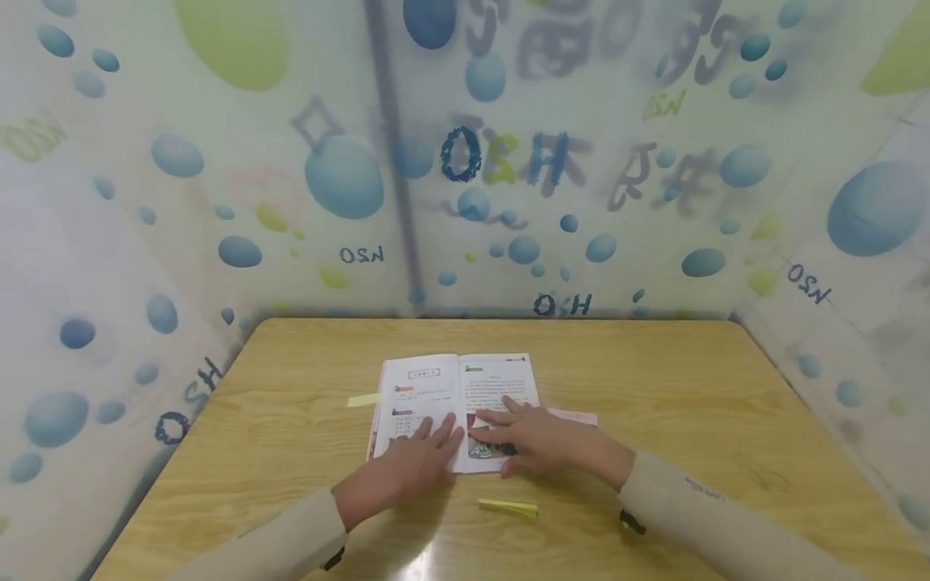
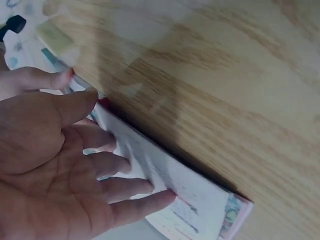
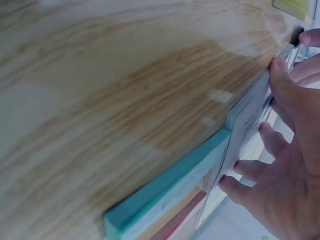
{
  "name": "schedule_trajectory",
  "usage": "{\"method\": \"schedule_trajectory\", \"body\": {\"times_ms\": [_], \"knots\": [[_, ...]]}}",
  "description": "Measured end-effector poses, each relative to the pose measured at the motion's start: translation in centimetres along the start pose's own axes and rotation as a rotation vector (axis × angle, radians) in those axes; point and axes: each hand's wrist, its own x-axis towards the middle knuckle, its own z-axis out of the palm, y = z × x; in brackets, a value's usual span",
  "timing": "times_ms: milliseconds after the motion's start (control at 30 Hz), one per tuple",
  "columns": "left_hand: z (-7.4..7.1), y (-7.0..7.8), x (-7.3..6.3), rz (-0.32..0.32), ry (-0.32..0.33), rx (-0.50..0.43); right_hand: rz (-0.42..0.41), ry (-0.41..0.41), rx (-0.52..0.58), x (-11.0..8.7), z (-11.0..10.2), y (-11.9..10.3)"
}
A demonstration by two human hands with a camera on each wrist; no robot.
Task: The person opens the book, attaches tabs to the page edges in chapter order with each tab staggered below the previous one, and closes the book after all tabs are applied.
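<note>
An open book (image 1: 497, 379) with printed text and coloured pictures lies flat on the table. My left hand (image 1: 417, 464) rests on the lower part of its left page, fingers spread and nearly straight. On the right page, over a picture, lies my right hand (image 1: 541, 440) with its fingers extended toward the middle fold. Both wrist views show the fingers touching the pages (image 2: 187, 200), with nothing gripped. A pale yellow paper tab (image 1: 363, 399) sticks out at the book's left edge, and a pink slip (image 1: 577, 416) at its right.
A folded yellow paper strip (image 1: 508, 507) lies on the wooden table (image 1: 291, 379), in front of the book. In the right wrist view, a teal-edged object (image 3: 170, 180) sits beside the book. Walls with a bubble pattern (image 1: 523, 250) stand behind the table and at its sides.
</note>
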Motion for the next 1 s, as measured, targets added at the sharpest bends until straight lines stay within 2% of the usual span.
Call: {"method": "schedule_trajectory", "body": {"times_ms": [267,400,500,633,700,867,1000], "knots": [[-0.5,0.3,-0.6,0.056,-0.026,0.011,0.000,0.015,0.030,-0.1,0.0,0.2],[-0.7,0.3,-0.7,0.070,-0.046,0.045,-0.002,0.027,0.046,-0.1,0.1,0.3],[-1.0,0.3,-0.5,0.090,-0.030,0.082,-0.018,0.034,0.049,-0.1,0.3,0.6],[-1.3,0.3,0.0,0.152,0.055,0.139,-0.032,0.024,0.085,-0.2,0.2,1.4],[-1.4,0.1,0.4,0.174,0.108,0.127,-0.033,0.038,0.142,-0.4,-0.1,2.0],[-1.6,-0.6,1.0,0.172,0.243,0.030,-0.020,0.180,0.284,-2.1,-1.0,4.1],[-1.7,-1.1,1.4,0.167,0.319,-0.030,0.041,0.299,0.271,-3.9,-1.4,5.7]]}}
